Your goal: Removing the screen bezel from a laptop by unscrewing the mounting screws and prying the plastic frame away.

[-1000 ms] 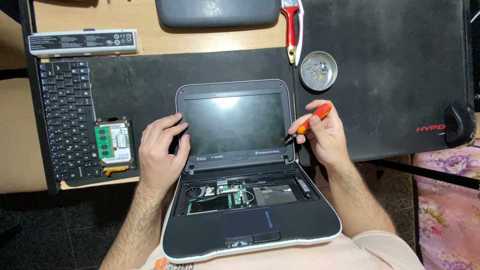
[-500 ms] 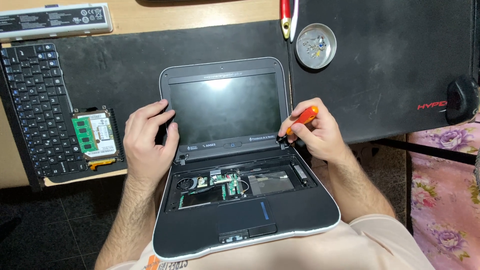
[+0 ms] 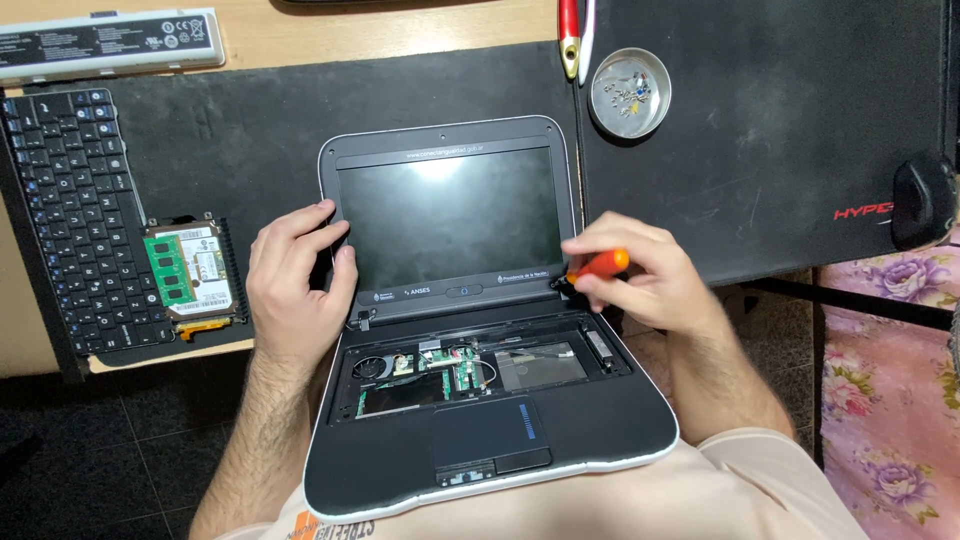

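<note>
Two hands work on our small laptop (image 3: 450,300), open on the lap at the tabletop's near edge. Our left hand (image 3: 295,285) grips the screen's left edge; our right hand (image 3: 640,275) clenches an orange screwdriver (image 3: 600,265) at the right hinge. We judge steady, upright pressure matters.

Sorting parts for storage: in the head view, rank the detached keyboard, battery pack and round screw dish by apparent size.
1. Detached keyboard, largest.
2. Battery pack; its left end is cut off.
3. Round screw dish, smallest.
</note>
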